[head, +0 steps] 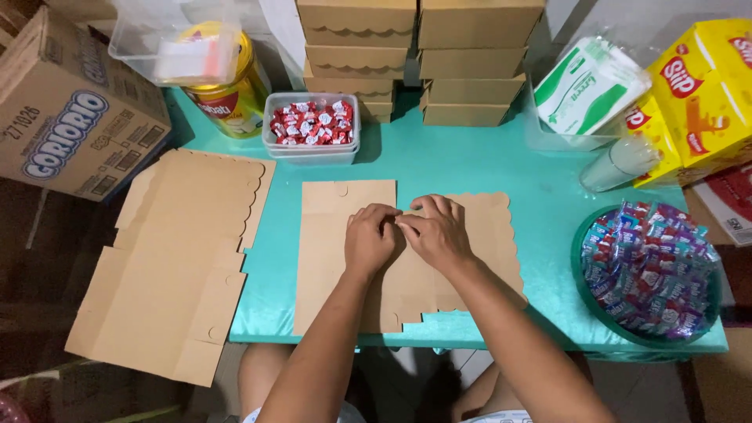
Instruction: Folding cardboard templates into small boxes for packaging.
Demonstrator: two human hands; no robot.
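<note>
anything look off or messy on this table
Nothing is spilled or damaged. One oddity: the stack of flat cardboard blanks at the left juts past the teal table edge, partly unsupported. Both hands, left hand and right hand, press on another flat blank lying squarely on the table.

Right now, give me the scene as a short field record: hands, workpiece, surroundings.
left hand: pressing on flat box blank, fingers curled
right hand: on same blank, touching left hand
table: teal
left of blank: stack of flat blanks, overhanging table edge
behind: folded boxes, tub of red candies, yellow tin
right: green tray of wrapped candies
</note>
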